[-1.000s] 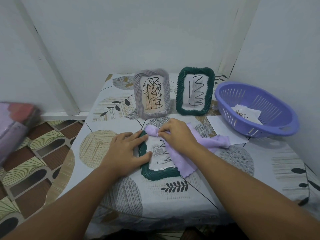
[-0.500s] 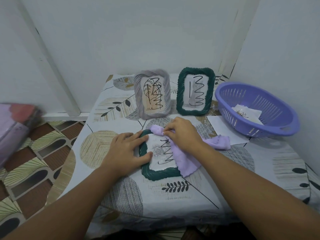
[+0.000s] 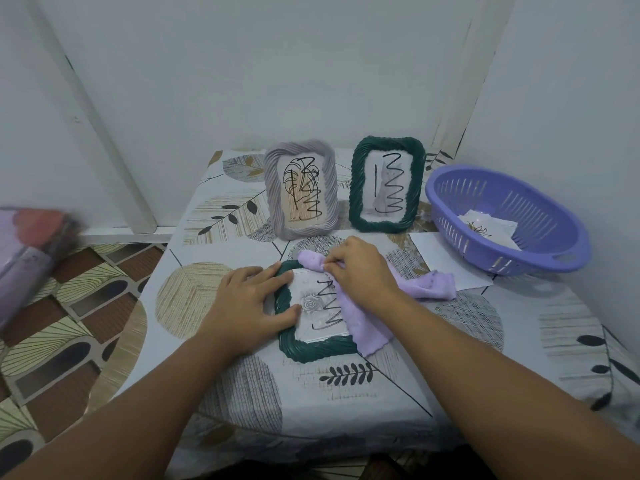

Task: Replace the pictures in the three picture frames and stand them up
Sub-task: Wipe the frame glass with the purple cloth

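A dark green frame [image 3: 313, 351] lies flat on the table in front of me, its picture showing a grey rose and black zigzag marks. My left hand [image 3: 247, 303] rests flat on the frame's left edge, fingers straight. My right hand [image 3: 360, 271] grips a lilac cloth [image 3: 367, 323] and presses it on the frame's upper right part. Behind them a grey frame [image 3: 300, 188] and a second green frame [image 3: 387, 183] stand upright, both with black scribbles over their pictures.
A purple plastic basket [image 3: 512, 216] holding paper pictures sits at the right by the wall. A white sheet [image 3: 440, 252] lies beside it on the leaf-patterned tablecloth [image 3: 519, 341]. A blurred pink-and-purple object [image 3: 27, 244] hangs at the left over the tiled floor.
My right hand with the cloth has slid from the frame's top left corner toward the upper right, uncovering more of the glass. My left hand has stayed in place.
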A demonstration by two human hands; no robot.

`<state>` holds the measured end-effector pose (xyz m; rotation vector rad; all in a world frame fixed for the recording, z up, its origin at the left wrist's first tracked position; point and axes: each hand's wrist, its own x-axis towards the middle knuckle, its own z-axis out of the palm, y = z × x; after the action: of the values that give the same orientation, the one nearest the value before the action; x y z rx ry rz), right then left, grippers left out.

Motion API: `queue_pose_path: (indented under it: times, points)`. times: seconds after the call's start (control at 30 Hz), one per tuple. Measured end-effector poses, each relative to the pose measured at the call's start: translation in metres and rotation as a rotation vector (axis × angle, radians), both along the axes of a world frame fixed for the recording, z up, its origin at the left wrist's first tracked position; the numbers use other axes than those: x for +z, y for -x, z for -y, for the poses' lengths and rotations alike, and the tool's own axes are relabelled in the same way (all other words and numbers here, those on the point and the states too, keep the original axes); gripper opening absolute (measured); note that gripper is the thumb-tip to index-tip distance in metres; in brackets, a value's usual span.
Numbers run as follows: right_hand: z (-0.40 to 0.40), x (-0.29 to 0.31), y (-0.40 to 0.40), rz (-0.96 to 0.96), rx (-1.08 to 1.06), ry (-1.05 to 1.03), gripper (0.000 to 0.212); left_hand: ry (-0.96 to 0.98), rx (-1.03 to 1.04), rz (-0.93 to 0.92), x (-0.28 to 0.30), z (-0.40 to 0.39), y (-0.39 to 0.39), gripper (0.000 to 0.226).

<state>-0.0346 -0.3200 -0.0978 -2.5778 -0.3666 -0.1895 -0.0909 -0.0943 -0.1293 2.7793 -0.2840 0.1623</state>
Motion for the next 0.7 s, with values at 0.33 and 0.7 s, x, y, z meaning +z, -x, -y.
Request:
queue_pose_path:
  times: [0.33,0.7]
  points:
    - [0.001,0.001,0.002,-0.017,-0.010,-0.013,0.014,-0.008,0.004,0.004,-0.001,0.000,0.000,0.077]
    - [-0.002,0.000,0.007,-0.027,0.055,-0.071,0.013,-0.003,-0.003,0.015,0.000,0.000,0.000,0.079]
